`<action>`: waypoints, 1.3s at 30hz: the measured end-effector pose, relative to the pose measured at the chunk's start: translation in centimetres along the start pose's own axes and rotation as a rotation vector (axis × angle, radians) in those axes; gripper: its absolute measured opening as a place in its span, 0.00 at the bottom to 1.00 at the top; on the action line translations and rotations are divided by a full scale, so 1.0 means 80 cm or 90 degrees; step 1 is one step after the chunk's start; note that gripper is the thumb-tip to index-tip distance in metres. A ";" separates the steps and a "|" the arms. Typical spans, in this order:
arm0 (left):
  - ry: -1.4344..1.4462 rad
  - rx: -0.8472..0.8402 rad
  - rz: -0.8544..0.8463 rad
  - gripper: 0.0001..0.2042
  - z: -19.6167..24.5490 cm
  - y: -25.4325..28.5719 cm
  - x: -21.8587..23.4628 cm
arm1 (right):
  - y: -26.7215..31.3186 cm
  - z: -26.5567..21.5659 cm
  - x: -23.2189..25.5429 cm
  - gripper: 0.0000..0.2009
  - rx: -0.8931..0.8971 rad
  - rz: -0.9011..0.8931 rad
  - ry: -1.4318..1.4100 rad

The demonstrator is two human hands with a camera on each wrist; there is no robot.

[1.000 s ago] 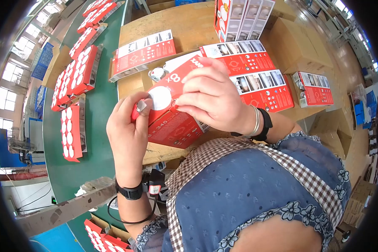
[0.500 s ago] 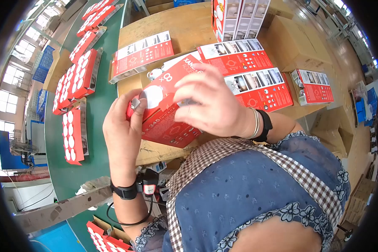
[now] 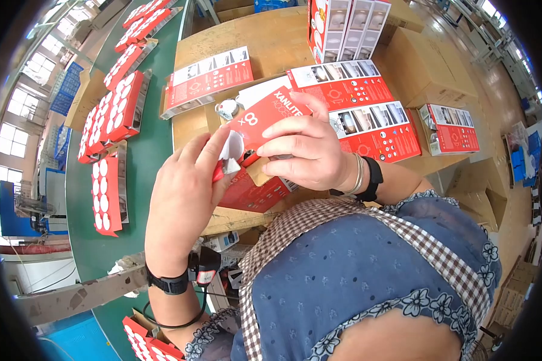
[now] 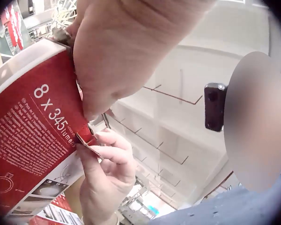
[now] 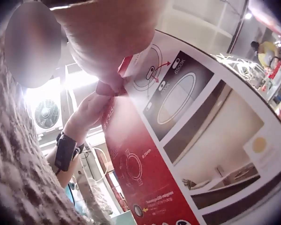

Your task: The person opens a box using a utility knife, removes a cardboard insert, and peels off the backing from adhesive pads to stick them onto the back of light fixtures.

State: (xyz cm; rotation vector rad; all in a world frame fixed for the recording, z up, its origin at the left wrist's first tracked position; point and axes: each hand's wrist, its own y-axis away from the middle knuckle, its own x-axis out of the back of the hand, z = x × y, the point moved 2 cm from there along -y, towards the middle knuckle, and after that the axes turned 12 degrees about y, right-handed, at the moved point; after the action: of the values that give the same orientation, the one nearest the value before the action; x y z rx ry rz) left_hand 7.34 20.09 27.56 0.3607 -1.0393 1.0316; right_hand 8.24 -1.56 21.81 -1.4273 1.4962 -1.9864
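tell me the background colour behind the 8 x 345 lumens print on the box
Red; the box shows it best in the left wrist view.

Right hand (image 5: 107,44) at the upper edge of a printed red-and-white box (image 5: 182,136), left hand (image 5: 90,111) beside it, finger contact seemingly hidden; round fan (image 5: 47,113) behind.

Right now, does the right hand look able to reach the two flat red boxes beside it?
Probably yes: the flat red boxes lie close to the right hand, nothing visible between, but it grips the XANLITE box.
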 end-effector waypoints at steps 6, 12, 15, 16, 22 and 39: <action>-0.163 0.053 -0.032 0.23 -0.009 -0.023 0.008 | -0.002 -0.009 0.009 0.06 0.095 -0.030 -0.007; -0.026 -0.037 0.070 0.24 0.008 -0.032 0.011 | 0.000 0.002 0.006 0.07 -0.007 0.010 -0.012; -0.063 -0.036 0.063 0.25 0.018 -0.038 0.004 | 0.001 0.001 0.001 0.07 -0.022 0.019 -0.014; -0.047 -0.035 0.058 0.25 0.019 -0.038 0.002 | -0.002 0.000 0.000 0.07 -0.023 0.020 -0.015; -0.022 -0.033 0.025 0.23 0.004 -0.052 0.006 | -0.007 -0.003 0.001 0.05 -0.015 0.031 -0.023; 0.255 0.041 0.528 0.07 -0.031 0.009 0.083 | -0.034 0.006 0.005 0.05 -0.017 -0.085 -0.065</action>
State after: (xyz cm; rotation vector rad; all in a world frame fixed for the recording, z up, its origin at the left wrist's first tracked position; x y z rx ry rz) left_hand 8.83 25.66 31.76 -0.2608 -0.7863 1.7912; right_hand 9.32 -0.99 24.31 -1.6542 1.4239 -1.9411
